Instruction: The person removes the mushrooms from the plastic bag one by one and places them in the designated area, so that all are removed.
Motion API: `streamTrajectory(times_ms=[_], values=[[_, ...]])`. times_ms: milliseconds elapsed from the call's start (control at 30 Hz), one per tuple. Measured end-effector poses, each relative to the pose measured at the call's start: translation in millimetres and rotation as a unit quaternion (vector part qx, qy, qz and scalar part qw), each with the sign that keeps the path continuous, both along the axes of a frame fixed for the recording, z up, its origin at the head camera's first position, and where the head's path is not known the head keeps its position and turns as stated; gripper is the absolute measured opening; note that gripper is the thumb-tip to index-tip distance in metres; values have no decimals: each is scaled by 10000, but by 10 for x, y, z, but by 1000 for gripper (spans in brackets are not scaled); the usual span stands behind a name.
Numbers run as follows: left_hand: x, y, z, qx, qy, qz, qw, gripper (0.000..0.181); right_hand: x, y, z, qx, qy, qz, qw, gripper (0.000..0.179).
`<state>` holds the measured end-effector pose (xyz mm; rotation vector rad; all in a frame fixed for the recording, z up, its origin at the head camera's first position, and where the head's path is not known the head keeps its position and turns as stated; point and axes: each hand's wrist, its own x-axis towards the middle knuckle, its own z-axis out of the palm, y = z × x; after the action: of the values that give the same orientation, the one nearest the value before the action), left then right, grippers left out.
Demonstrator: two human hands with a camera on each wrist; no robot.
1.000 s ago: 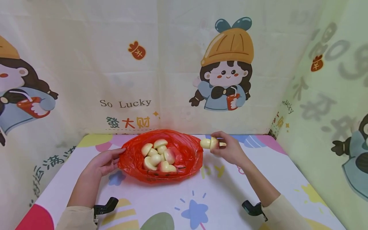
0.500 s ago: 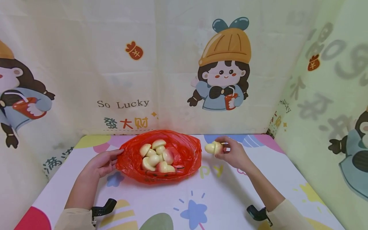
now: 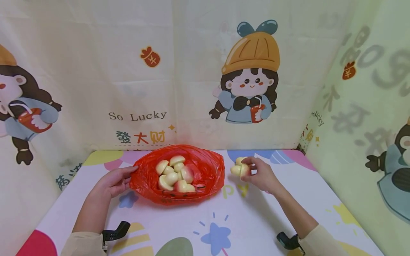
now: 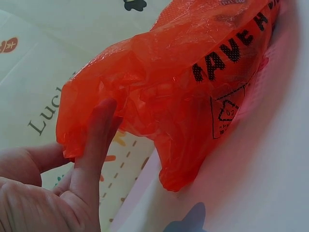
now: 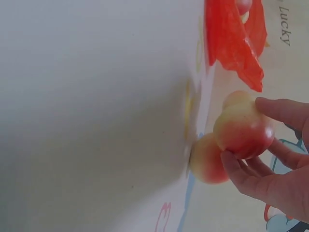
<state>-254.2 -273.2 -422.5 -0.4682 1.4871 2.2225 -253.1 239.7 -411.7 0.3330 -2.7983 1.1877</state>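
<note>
In the head view a red plastic bag (image 3: 147, 193) lies with its mouth wide, several pale yellow mushrooms (image 3: 173, 177) with pinkish caps inside. My left hand (image 3: 113, 181) pinches the bag's left rim; the left wrist view shows the thumb (image 4: 94, 140) against the crumpled red film (image 4: 140, 63). Right of the bag, my right hand (image 3: 261, 174) holds a mushroom (image 3: 236, 170) by its cap, stem pointing left. The right wrist view shows its red-blushed cap (image 5: 244, 130) between thumb and fingers. Another mushroom (image 5: 208, 162) sits just behind; whether it touches the hand I cannot tell.
A white table (image 3: 250, 220) with printed coloured shapes lies under everything. Cream printed cloth (image 3: 192, 71) hangs behind and at both sides. Each wrist carries a black camera mount (image 3: 116, 231).
My right hand has drawn the mushroom slightly right and toward me, away from the bag's rim. A second mushroom now shows behind it. The left hand keeps its hold on the bag.
</note>
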Motion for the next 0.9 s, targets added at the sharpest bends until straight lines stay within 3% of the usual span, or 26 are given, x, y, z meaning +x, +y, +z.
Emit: streamTrajectory(times_ms=[400, 667, 900], values=[[9, 6, 10, -24, 75, -8, 10000, 10, -7, 6, -87, 437, -254, -221, 9985, 51], [11, 20, 1, -30, 71, 29, 10000, 8, -23, -3, -110, 535, -231, -244, 9980, 52], [16, 21, -9, -8, 89, 36, 10000, 9, -35, -17, -111, 545, -485, -442, 9964, 52]])
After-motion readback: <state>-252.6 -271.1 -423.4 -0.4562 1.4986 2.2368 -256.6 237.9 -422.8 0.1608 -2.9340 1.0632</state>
